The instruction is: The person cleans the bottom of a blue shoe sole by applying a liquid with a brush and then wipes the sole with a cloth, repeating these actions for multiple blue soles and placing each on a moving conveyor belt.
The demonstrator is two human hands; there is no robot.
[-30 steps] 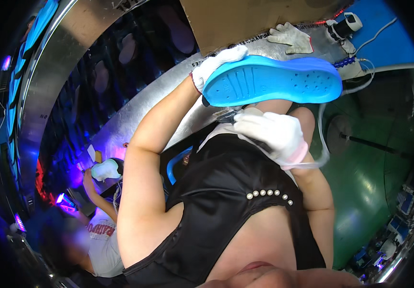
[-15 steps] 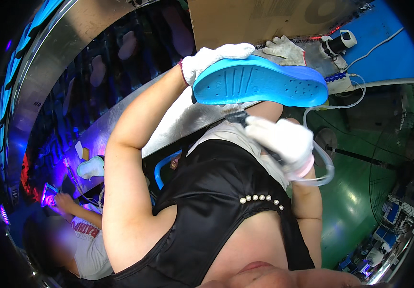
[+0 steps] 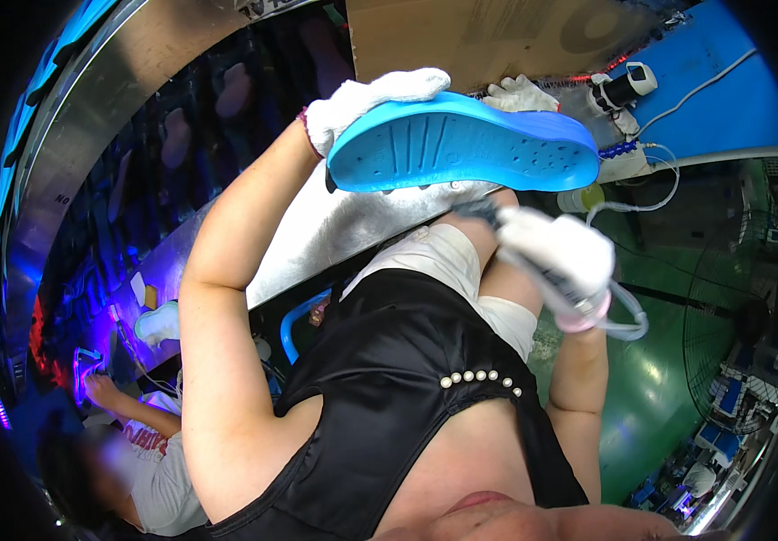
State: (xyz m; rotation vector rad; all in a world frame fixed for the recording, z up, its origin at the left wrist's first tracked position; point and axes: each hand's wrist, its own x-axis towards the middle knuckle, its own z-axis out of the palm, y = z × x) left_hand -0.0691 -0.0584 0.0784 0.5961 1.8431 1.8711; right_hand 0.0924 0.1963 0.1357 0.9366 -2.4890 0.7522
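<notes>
Two hands: I saw both gloved.
Left hand [image 3: 366, 104]: gripped blue sole [image 3: 461, 144], upper centre.
Right hand [image 3: 556, 252]: clenched on hose tool [image 3: 533, 261].
Advice: I judged steady sole, short passes.

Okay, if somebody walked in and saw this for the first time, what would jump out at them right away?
First, the bright blue shoe sole, held up near the top centre with its underside showing, in the white-gloved left hand. Just below it to the right, the gloved right hand has its grip on a tool with a clear hose looping from it. At the lower left, another person works under purple-blue light beside a long metal bench.
</notes>
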